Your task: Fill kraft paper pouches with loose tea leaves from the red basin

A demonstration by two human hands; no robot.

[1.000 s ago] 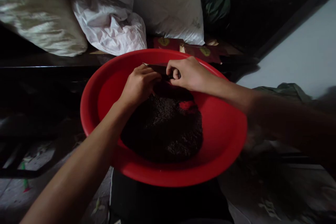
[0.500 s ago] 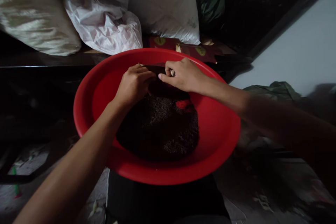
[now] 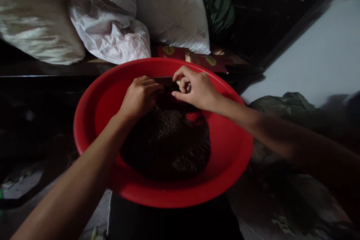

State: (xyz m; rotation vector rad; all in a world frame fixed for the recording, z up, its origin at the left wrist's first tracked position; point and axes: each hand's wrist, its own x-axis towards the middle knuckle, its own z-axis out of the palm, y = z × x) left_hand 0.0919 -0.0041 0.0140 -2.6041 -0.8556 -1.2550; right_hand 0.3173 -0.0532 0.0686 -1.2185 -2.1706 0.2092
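A wide red plastic basin [image 3: 230, 146] rests on my lap with a heap of dark, loose grains [image 3: 168, 150] in its middle; what they are I cannot make out. Over the far part of the heap, both hands hold a dark red paper packet [image 3: 171, 102] with its mouth upward. My left hand [image 3: 142, 95] is closed round its left side, fingers bent over the edge. Curled fingers of my right hand [image 3: 194, 86] grip near the packet's right edge, thumb pointing left. A small pale bit shows between those fingers. Shadow hides the packet's inside.
Behind the basin, flat dark red packets with gold emblems [image 3: 194, 58] lie on a dark shelf [image 3: 42, 70]. Stuffed white sacks [image 3: 174, 11] and a dark green bag [image 3: 218, 5] stand there too. A greenish sack [image 3: 281, 101] sits at right by the pale wall [image 3: 323, 52].
My right index finger has lifted and spread a little from the thumb at the packet's edge. The view has shifted slightly, so the basin appears lower and further left.
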